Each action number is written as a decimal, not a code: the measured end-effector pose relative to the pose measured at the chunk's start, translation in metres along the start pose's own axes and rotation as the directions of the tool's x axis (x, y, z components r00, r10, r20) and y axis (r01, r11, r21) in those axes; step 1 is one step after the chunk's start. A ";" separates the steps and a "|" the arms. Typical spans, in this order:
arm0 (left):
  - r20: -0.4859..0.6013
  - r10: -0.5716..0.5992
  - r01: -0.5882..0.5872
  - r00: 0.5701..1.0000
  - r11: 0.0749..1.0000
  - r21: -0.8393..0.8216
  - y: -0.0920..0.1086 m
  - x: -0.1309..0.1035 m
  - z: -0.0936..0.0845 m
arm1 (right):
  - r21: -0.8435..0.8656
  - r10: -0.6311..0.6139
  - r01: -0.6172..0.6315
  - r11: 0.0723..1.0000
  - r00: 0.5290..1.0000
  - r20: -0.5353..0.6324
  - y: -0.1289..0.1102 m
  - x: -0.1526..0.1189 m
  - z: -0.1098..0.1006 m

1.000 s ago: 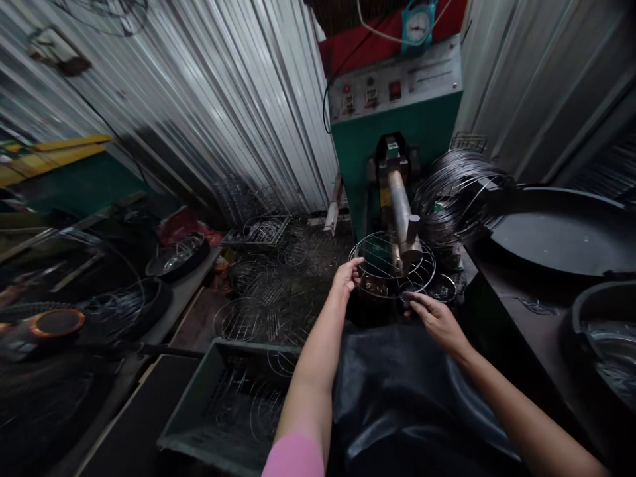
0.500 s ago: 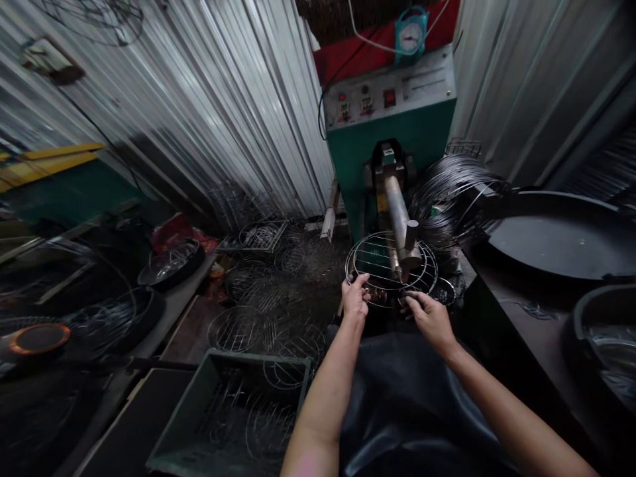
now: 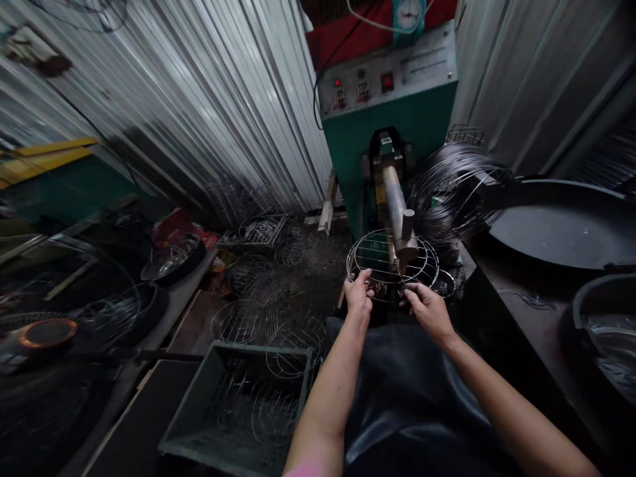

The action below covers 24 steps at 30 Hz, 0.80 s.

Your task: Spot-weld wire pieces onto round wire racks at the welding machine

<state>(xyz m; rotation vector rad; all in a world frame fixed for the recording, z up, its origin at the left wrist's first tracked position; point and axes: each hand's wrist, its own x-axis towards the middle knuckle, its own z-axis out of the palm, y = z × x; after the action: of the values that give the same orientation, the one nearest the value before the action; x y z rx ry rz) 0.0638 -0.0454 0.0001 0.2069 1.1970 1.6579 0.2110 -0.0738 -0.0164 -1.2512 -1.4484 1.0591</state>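
A round wire rack (image 3: 365, 278) with concentric rings and cross wires lies level under the metal arm (image 3: 397, 205) of a green machine (image 3: 342, 156). My left hand (image 3: 358, 291) is closed on the near left part of its rim. At the near right edge, just below the arm's tip, my right hand (image 3: 423, 306) has its thumb and fingers pinched together. What sits between those fingertips is too small and dark to make out. The arm's pointed tip stands close to the rack's wires; whether they touch I cannot tell.
A coil of wire (image 3: 454, 192) hangs right of the machine arm. Farther right are a large dark pan (image 3: 561, 232) and a black tub (image 3: 581, 311). At the lower left stands a green crate (image 3: 186, 417) with wire pieces; more wire racks (image 3: 241, 321) lie behind it.
The camera view has shifted slightly, so the machine appears higher. Both hands stay at the rack's near edge, and the rack keeps nearly the same place under the arm.
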 end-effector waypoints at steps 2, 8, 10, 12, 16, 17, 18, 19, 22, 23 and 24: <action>-0.003 -0.002 0.002 1.000 1.000 -0.001 0.000 -0.002 0.000 | 0.014 -0.002 0.002 1.000 1.000 -0.001 -0.002 -0.002 -0.002; -0.050 -0.048 0.048 0.998 0.999 -0.016 0.001 0.000 0.003 | 0.028 -0.037 0.036 0.999 0.999 0.027 -0.005 0.001 -0.005; -0.050 -0.058 0.057 0.997 0.998 -0.017 0.000 0.003 0.003 | 0.006 -0.053 0.053 0.999 0.998 0.023 -0.005 0.003 -0.005; -0.046 -0.056 0.055 0.997 0.998 -0.017 -0.001 0.005 0.003 | -0.010 -0.058 0.058 0.998 0.998 0.017 -0.004 0.005 -0.006; -0.065 -0.035 0.035 0.997 0.999 -0.008 -0.003 0.008 0.006 | -0.037 -0.055 0.055 0.998 0.998 0.004 -0.002 0.009 -0.005; -0.077 -0.034 0.033 0.996 0.999 -0.006 -0.003 0.008 0.006 | -0.048 -0.058 0.058 0.997 0.998 0.002 -0.003 0.009 -0.005; -0.087 -0.034 0.034 0.996 0.999 -0.004 -0.003 0.008 0.007 | -0.060 -0.060 0.060 0.996 0.998 0.001 -0.003 0.010 -0.005; -0.091 -0.035 0.035 0.995 0.999 -0.004 -0.002 0.008 0.008 | -0.069 -0.063 0.062 0.996 0.998 0.000 -0.003 0.010 -0.005; -0.091 -0.041 0.041 0.995 0.999 -0.002 -0.002 0.008 0.008 | -0.093 -0.071 0.070 0.993 0.997 -0.006 -0.004 0.010 -0.006; -0.096 -0.040 0.040 0.995 0.999 0.002 -0.002 0.009 0.008 | -0.104 -0.076 0.075 0.992 0.997 -0.008 -0.003 0.011 -0.006; -0.106 -0.039 0.040 0.994 0.999 0.007 -0.003 0.010 0.008 | -0.115 -0.082 0.081 0.990 0.997 -0.010 -0.003 0.011 -0.006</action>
<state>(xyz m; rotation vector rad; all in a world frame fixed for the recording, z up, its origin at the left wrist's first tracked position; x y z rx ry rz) 0.0660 -0.0331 -0.0018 0.1019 1.2804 1.6461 0.2157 -0.0627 -0.0110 -1.2663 -1.5542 0.9214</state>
